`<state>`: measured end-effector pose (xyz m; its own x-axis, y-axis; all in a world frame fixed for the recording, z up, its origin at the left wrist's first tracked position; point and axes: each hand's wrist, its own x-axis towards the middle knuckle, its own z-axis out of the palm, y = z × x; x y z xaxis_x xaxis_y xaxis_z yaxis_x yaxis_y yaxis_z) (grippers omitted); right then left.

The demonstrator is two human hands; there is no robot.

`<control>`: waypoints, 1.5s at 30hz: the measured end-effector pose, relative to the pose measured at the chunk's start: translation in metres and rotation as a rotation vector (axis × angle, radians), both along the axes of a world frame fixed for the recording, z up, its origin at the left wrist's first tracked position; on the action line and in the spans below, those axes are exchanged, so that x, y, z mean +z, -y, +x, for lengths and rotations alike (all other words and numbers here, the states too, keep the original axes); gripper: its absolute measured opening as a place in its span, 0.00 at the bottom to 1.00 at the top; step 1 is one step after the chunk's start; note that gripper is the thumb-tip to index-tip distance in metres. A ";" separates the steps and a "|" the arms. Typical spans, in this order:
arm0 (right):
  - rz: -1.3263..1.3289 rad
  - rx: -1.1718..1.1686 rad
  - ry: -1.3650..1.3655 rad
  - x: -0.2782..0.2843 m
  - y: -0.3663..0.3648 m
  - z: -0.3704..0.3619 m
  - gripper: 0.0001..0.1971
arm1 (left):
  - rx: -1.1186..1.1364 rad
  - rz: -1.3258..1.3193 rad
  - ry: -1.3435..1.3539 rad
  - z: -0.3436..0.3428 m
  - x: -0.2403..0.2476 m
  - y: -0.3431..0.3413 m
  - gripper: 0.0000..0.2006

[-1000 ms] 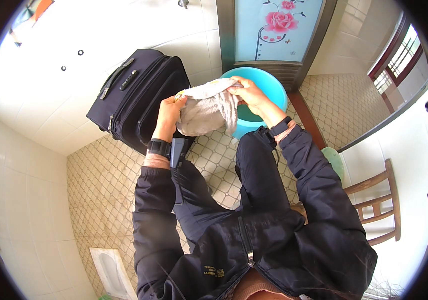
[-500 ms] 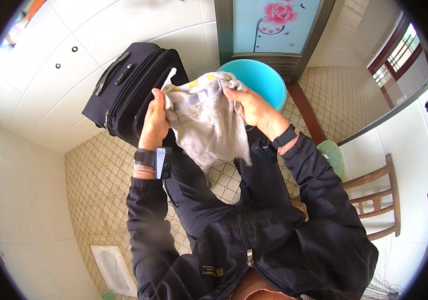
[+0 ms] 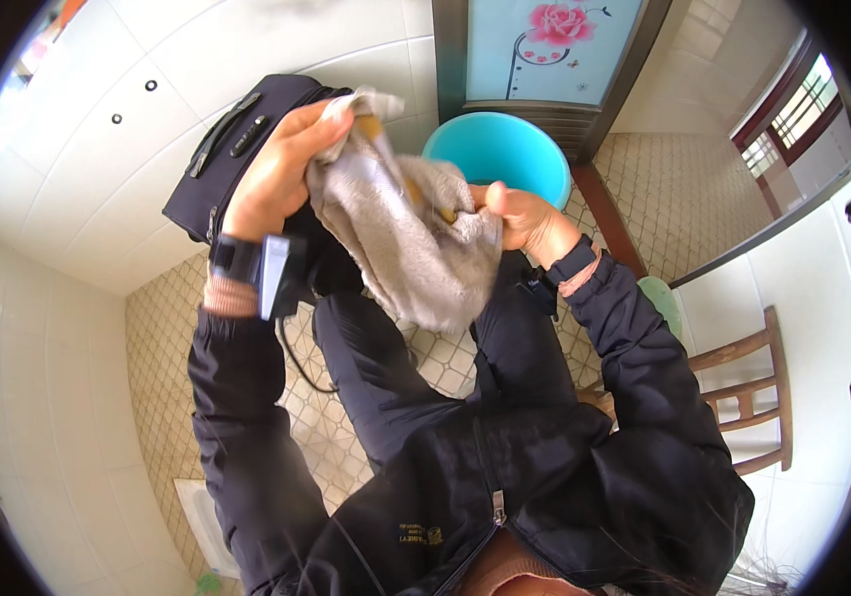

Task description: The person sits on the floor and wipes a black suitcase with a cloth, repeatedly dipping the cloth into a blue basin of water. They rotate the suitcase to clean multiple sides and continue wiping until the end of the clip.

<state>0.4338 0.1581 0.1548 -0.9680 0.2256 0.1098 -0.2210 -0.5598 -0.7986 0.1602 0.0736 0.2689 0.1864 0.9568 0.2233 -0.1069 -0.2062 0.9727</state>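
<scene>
A worn beige towel (image 3: 400,233) with yellow patches hangs in the air between my hands, above my knees. My left hand (image 3: 286,164) is closed on its upper left corner, raised in front of the suitcase. Lower down on the other side, my right hand (image 3: 525,221) pinches the towel's right edge, with the thumb on top. The cloth slopes down from left to right and its lower edge droops in folds. Behind it stands a black suitcase (image 3: 209,189), partly hidden by my left hand and the towel. Just beyond my right hand is a turquoise basin (image 3: 535,149).
A wooden chair (image 3: 778,387) is at the right by the wall, next to a pale green round object (image 3: 662,303) partly behind my sleeve. At the far side stands a door with a flower panel (image 3: 535,60). A white squat toilet (image 3: 205,521) lies at the lower left.
My left hand has moved up and to the left, lifting its corner of the towel. The cloth has gone from hanging fairly level to slanting. My right hand has shifted slightly to the right.
</scene>
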 end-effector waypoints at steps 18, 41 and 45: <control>-0.113 -0.361 0.126 -0.059 0.025 0.029 0.12 | 0.468 -0.526 -0.011 -0.033 -0.164 0.082 0.33; 0.464 -0.734 0.688 -0.037 0.029 0.029 0.06 | 0.005 -0.325 -0.967 -0.036 -0.090 0.116 0.35; 0.400 -0.713 0.652 -0.050 0.040 0.029 0.09 | 0.349 -0.159 -1.159 -0.035 -0.083 0.129 0.17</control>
